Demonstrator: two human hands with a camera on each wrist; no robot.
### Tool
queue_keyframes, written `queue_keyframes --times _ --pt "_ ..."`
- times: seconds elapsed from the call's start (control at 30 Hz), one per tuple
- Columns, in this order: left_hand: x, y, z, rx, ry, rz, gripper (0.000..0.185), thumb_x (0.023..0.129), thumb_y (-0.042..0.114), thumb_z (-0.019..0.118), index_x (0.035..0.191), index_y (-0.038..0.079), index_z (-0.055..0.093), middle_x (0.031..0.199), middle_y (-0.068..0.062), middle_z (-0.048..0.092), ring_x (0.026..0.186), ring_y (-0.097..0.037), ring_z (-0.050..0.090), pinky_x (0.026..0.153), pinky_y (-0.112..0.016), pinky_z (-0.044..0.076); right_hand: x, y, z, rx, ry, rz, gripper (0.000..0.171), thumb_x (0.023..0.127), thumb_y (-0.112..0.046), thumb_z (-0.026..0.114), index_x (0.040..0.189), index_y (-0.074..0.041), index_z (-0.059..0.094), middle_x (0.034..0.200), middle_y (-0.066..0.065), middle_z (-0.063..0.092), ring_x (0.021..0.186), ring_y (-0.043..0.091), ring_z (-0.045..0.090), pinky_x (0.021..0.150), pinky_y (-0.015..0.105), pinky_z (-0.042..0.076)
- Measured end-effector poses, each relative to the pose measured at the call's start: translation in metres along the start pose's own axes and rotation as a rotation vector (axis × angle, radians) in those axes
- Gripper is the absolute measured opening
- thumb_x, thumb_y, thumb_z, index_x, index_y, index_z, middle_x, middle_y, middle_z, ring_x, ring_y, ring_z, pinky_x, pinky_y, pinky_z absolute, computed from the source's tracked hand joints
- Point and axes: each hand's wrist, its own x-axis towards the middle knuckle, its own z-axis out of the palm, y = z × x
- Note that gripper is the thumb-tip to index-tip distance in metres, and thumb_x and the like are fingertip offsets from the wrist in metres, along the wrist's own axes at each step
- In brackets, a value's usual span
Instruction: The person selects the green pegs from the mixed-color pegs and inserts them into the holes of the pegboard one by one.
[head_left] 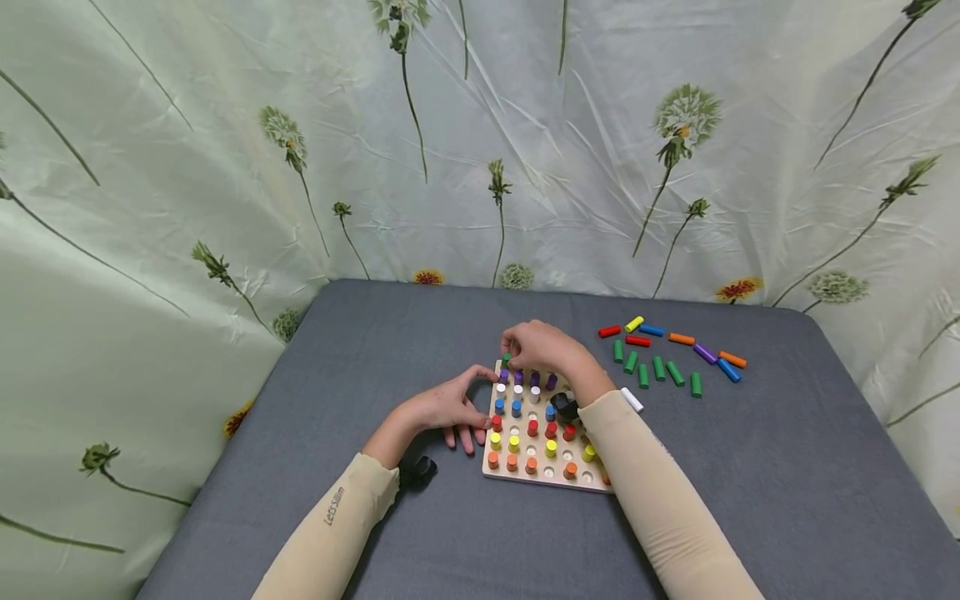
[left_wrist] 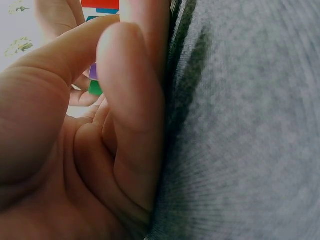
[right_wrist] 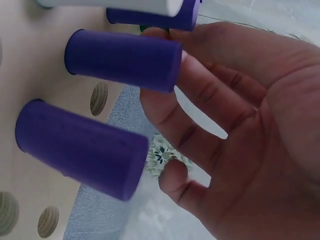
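Your right hand (head_left: 542, 346) pinches a green peg (head_left: 506, 360) at the pegboard (head_left: 525, 477) far-left corner; left hand (head_left: 442, 408) relaxed, steadying its left edge. Peg likely light, rigid, smooth: grip its top end.

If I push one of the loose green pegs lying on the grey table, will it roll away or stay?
The green pegs look like smooth short cylinders lying on their sides, so one would probably roll if pushed across its length. The grey table seems covered in cloth, which may slow it soon. They appear solid and stiff, likely light.
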Motion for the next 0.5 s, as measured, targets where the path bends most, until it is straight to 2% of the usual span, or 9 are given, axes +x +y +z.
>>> queue_keyframes --times 0.2,0.37,0.5 --pt "0.002 -0.001 -0.001 0.005 0.001 -0.003 0.07 0.099 0.019 0.073 0.153 0.029 0.031 0.082 -0.01 0.08 0.058 -0.016 0.074 0.046 -0.029 0.054 -0.003 0.001 -0.001 0.018 0.015 -0.019 0.022 0.103 -0.012 0.065 0.123 -0.014 0.074 0.1 0.004 0.075 0.078 0.014 0.066 0.071 0.029 0.053" --pt "0.003 -0.002 -0.001 0.015 0.01 -0.01 0.069 0.099 0.02 0.074 0.152 0.03 0.031 0.083 -0.011 0.081 0.057 -0.016 0.074 0.046 -0.029 0.054 -0.015 0.009 -0.009 0.045 0.127 -0.015 0.024 0.105 -0.018 0.064 0.126 -0.01 0.073 0.101 0.006 0.078 0.079 0.015 0.068 0.073 0.032 0.054" --pt "0.003 -0.001 0.0 0.015 0.009 -0.009 0.069 0.098 0.021 0.074 0.152 0.031 0.031 0.084 -0.011 0.081 0.057 -0.016 0.074 0.045 -0.028 0.054 -0.03 0.023 -0.019 0.066 0.228 0.039 0.027 0.107 -0.024 0.064 0.127 -0.009 0.072 0.1 0.006 0.078 0.081 0.018 0.068 0.074 0.036 0.053"
